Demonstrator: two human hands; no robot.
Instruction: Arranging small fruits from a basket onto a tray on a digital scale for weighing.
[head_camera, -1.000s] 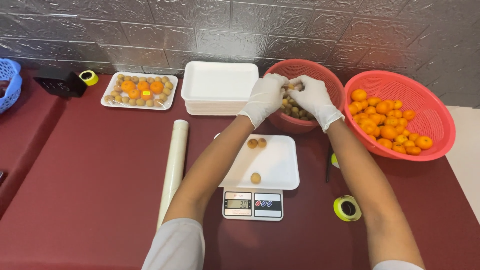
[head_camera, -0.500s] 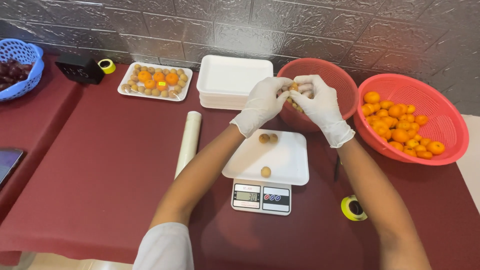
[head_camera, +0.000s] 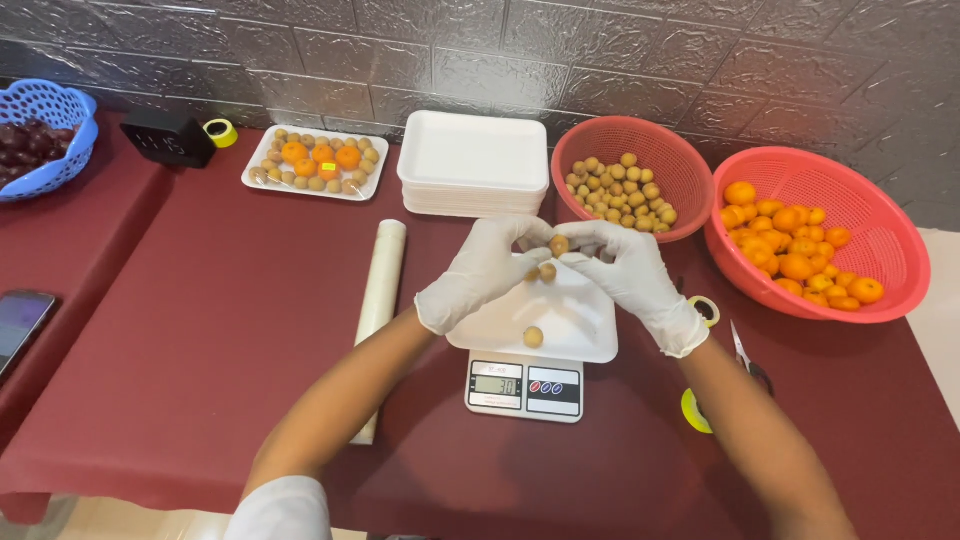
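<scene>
Both hands wear white gloves and meet above a white foam tray (head_camera: 570, 325) that rests on a small digital scale (head_camera: 524, 388). My left hand (head_camera: 480, 272) and my right hand (head_camera: 625, 275) pinch small round brown fruits (head_camera: 553, 256) between their fingertips, just over the tray's far end. One brown fruit (head_camera: 534, 337) lies on the tray near its front. A red basket of the same brown fruits (head_camera: 632, 178) stands right behind my hands.
A larger red basket of small oranges (head_camera: 815, 235) is at the right. A stack of white foam trays (head_camera: 473, 165), a wrapped tray of mixed fruit (head_camera: 314, 163), a film roll (head_camera: 378, 305), tape rolls, scissors (head_camera: 745, 355), a blue basket (head_camera: 40, 135) and a phone (head_camera: 20, 325) surround the scale.
My hands have drawn back from the red basket of brown fruits toward me and now hover over the tray. The view has shifted, showing more of the table's left side.
</scene>
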